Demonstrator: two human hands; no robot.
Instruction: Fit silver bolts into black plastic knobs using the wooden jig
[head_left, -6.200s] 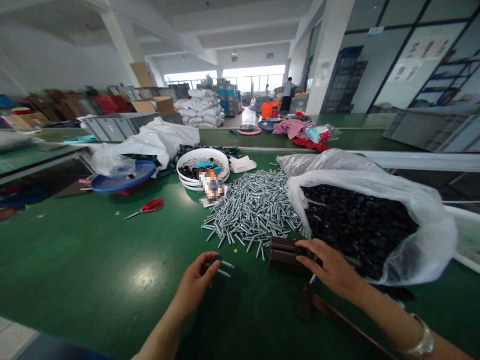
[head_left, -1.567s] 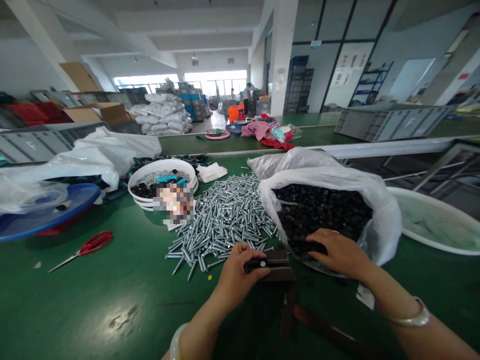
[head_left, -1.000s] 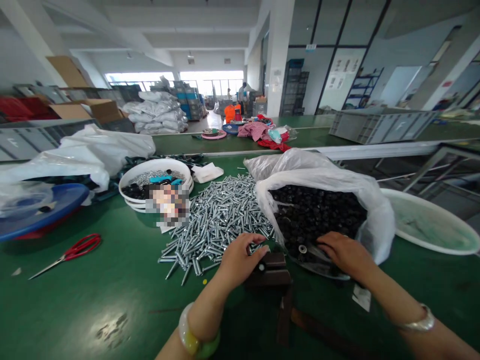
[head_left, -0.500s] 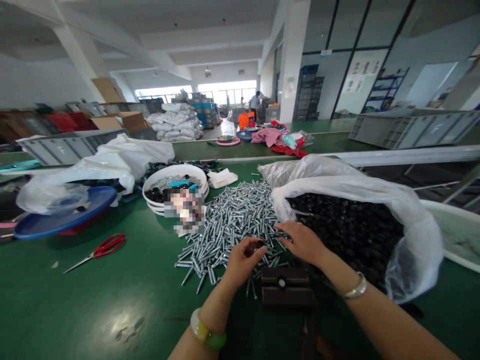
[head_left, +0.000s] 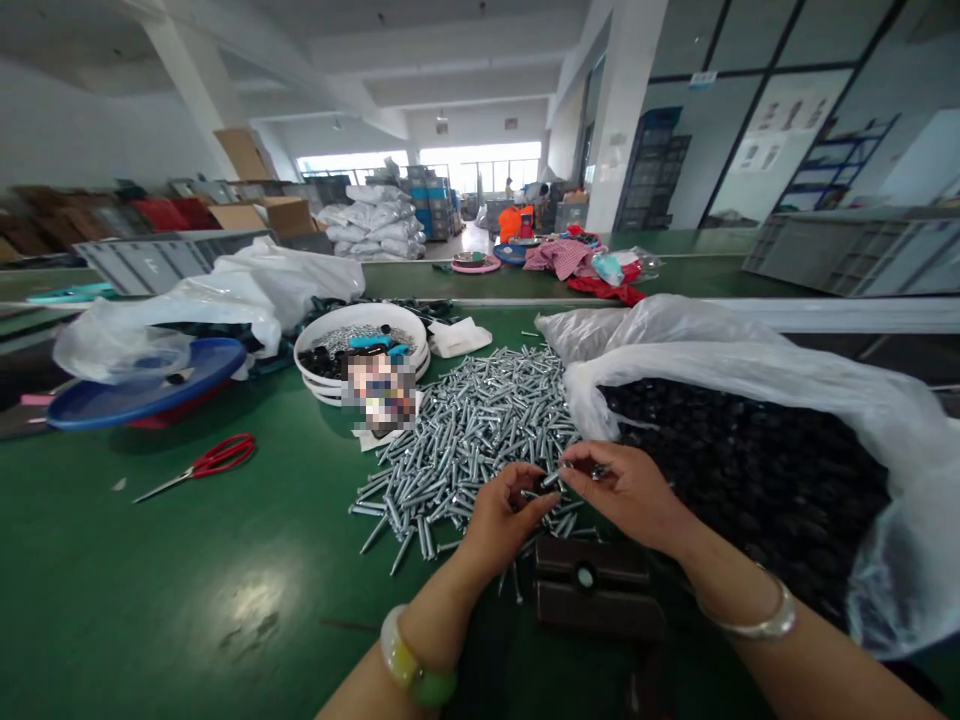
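My left hand is closed in a pinch on a small black part, mostly hidden by the fingers. Facing it, my right hand grips a silver screw whose shank points toward the black part. Whether the two pieces touch, I cannot tell. Both hands hover at the front edge of a wide heap of silver screws. Just below them stands a dark brown metal block fixture with a groove and a round pale spot. A clear plastic bag full of black parts lies open by my right forearm.
Red-handled scissors lie on the green table at left. Stacked white bowls with small parts stand behind the screws. A blue tray sits farther left. Grey crates and cloths rest beyond.
My right hand has come from the edge of the screw heap and bag to meet my left hand, now with a screw in its fingers. The view has shifted slightly.
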